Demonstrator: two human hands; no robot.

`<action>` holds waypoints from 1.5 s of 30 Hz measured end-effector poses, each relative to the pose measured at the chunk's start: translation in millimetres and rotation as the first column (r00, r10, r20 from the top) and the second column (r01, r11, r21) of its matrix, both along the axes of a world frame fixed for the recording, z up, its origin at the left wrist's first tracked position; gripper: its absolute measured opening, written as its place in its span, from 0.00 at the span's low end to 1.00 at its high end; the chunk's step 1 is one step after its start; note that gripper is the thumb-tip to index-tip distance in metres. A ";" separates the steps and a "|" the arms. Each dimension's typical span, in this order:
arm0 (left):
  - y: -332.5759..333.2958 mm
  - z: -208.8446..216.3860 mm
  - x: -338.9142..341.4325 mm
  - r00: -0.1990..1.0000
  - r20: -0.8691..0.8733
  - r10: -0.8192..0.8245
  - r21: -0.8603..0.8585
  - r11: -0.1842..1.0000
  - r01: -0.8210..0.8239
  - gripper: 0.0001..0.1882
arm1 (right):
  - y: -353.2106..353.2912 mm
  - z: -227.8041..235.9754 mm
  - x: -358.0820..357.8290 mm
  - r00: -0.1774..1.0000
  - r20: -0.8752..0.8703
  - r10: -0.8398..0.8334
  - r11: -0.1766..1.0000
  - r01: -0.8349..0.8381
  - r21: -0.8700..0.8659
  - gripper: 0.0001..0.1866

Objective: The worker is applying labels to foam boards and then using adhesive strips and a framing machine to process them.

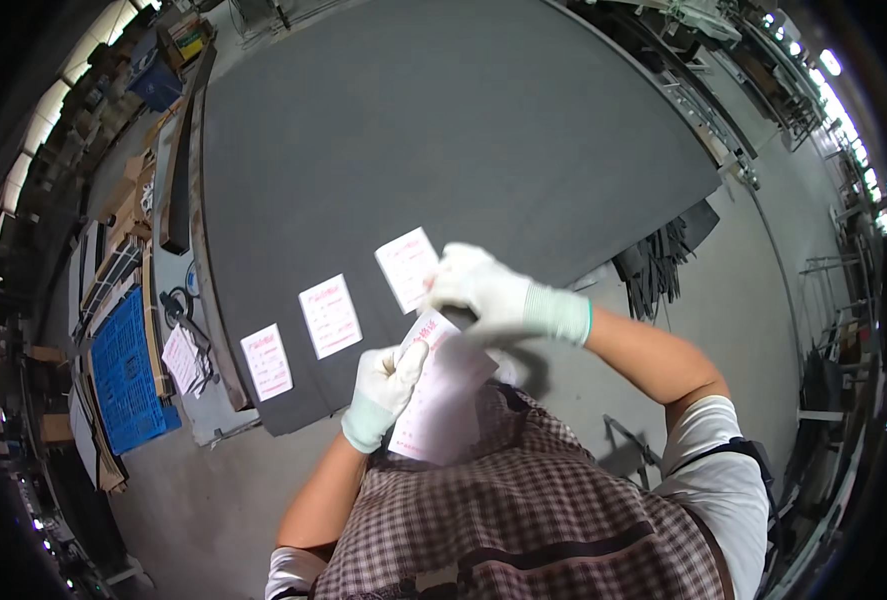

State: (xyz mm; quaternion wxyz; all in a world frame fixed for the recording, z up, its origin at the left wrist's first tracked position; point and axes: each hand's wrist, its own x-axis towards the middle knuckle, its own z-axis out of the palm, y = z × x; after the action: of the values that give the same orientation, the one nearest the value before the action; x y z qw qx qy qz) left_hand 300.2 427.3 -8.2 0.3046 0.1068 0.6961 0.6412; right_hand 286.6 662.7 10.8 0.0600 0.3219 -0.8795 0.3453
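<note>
My left hand point(387, 382), in a white knit glove, is closed on the near-left edge of white paper labels with red print point(425, 415). They hang in front of my apron, and their right part is smeared by motion. Just above their top edge is my right hand point(480, 288), gloved too, with its fingers curled in. Whatever those fingers may grip is hidden. Beside its fingertips, a printed label point(406, 268) lies on the dark grey sheet point(433, 130). Two more, a middle label point(330, 316) and a left label point(266, 362), lie along the sheet's near edge.
Left of the sheet are a blue plastic crate point(128, 370), a written paper point(180, 360) and a black cable point(176, 303). A dark metal bar point(176, 185) runs along that side. Dark cut strips point(656, 262) hang at the right edge, above the grey floor point(733, 320).
</note>
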 end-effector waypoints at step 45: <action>275.4 -36.0 7.2 0.997 0.073 -0.029 0.082 0.996 0.023 0.10 | 282.5 -18.8 0.1 0.960 0.165 0.228 0.944 -0.176 -0.277 0.10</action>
State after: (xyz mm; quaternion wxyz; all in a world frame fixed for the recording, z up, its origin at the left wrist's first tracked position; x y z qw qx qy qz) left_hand 307.4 702.7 -44.2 0.3338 0.1042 0.6564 0.6684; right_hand 286.6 945.2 -8.0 -0.0208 0.3647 -0.7904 0.4917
